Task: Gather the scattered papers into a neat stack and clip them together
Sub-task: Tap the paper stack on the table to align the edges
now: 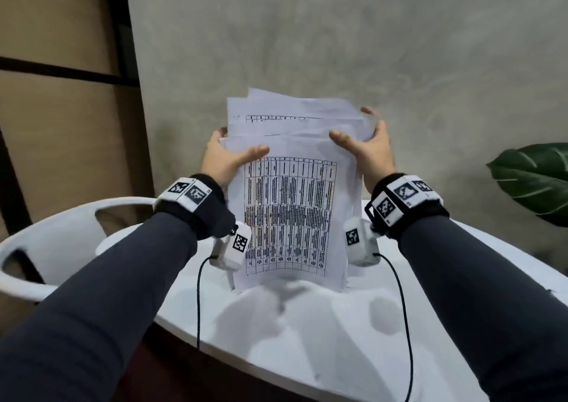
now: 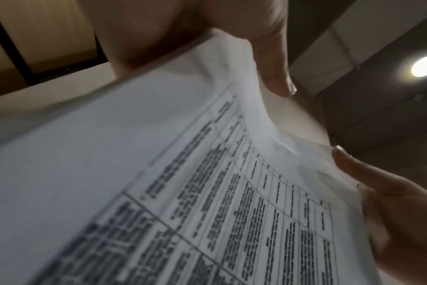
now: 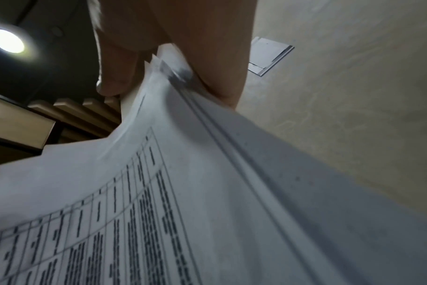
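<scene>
White papers (image 1: 292, 204) stand upright between our hands, long axis vertical, lower edge on the white table (image 1: 307, 340); our left hand (image 1: 226, 158) grips the left edge, our right hand (image 1: 365, 149) the right, equally near. From the left wrist, upper corners look staggered, thumb over the top sheet. From the right wrist, sheet edges fan unevenly. We judge tapping comes next; no clip shows.

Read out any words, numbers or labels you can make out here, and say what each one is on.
None can be read.
papers: a printed table, its text too blurred to read in all views.
left hand and right hand wristbands: black-and-white square marker codes, no letters.
</scene>
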The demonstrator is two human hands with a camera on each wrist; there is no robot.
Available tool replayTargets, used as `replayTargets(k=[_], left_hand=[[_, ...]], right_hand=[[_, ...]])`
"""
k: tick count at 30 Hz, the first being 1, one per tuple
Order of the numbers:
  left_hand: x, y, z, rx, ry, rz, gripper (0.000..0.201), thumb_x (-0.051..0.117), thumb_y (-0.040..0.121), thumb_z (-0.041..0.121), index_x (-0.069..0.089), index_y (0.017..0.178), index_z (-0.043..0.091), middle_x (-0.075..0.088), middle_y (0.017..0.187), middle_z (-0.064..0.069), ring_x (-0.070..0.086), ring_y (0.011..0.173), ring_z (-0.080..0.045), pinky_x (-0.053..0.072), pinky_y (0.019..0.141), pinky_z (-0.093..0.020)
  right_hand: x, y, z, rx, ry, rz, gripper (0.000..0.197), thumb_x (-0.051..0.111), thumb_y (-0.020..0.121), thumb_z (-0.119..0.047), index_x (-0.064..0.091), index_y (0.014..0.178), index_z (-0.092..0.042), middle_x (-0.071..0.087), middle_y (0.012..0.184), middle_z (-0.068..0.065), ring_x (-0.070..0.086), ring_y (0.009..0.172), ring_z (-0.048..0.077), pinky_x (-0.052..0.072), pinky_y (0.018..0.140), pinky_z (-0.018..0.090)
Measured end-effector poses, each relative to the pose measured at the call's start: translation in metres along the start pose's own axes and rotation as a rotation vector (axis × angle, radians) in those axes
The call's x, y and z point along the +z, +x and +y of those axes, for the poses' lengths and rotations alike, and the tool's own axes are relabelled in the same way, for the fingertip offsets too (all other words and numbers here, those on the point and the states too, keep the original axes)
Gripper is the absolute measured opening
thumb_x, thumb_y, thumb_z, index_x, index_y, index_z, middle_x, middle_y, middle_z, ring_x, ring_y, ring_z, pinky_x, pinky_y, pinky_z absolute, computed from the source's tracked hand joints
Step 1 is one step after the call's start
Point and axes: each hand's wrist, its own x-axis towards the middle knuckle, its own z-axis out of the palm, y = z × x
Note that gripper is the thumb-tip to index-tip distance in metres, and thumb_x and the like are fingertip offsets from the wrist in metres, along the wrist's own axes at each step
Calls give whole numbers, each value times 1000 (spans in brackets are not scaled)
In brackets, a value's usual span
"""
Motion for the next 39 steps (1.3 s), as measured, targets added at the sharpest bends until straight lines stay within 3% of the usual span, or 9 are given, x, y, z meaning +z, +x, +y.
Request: replayTargets(k=[4,9,15,18,22,27,31,36,39], left_hand=[[0,-4,-13,59,-2,93,73,87,47,44,46,107,38,59,124,-4,59,114,-16,47,103,-33],[5,3,-11,79,-25,229,26,61,84,47,55,81,21,55,78,3,48,72,-9,41,71,-18],[10,21,-6,117,-58,367,31,63,83,10,51,57,22,52,41,18,44,46,7,37,56,-8],[10,17,-7,127,-104,339,12,59,85,7,57,79,18,57,60,18,49,59,8,39,60,-5],[16,16,-4,136,-174,231,25,61,89,13,58,112,23,62,86,17,57,77,10,44,76,-5],[9,20,-4,47,-218,352,30,56,80,3,54,56,21,56,46,13,45,60,-13,37,63,-30],[12,10,2,147,-143,268,16,58,78,24,52,90,32,59,97,5,55,91,-14,43,83,-23],[13,14,-3,197,-145,271,12,53,86,2,60,83,11,61,58,22,52,59,11,42,68,-5],[13,13,1,187,-193,309,9,54,76,18,55,85,17,55,69,15,49,69,3,39,68,-9]], right_hand=[[-2,-12,22,-172,-234,71,70,71,82,-17,36,142,-12,41,146,3,37,127,3,30,107,11],[2,-20,27,-231,-221,130,60,64,82,-7,41,137,-12,50,128,-5,51,119,17,44,104,46],[10,-4,10,-480,-579,64,51,65,84,-24,53,132,-13,43,131,19,42,116,13,40,99,12],[6,-9,21,-459,-523,129,33,59,86,-36,68,97,-6,51,112,17,54,110,25,46,100,34],[8,-12,15,-489,-514,60,53,62,89,-30,41,137,-27,38,117,6,45,103,4,36,92,1],[8,-11,16,-469,-465,158,42,63,86,-34,57,115,-4,51,106,6,49,96,10,48,93,35],[8,-13,16,-498,-432,82,69,68,84,-32,31,141,-25,43,115,3,44,99,2,37,87,0],[10,-4,21,-518,-475,172,23,61,88,-27,58,103,-10,52,99,6,53,92,17,50,87,46],[12,-8,20,-525,-392,140,30,59,87,-30,50,115,-25,46,106,-1,50,96,2,52,88,36]])
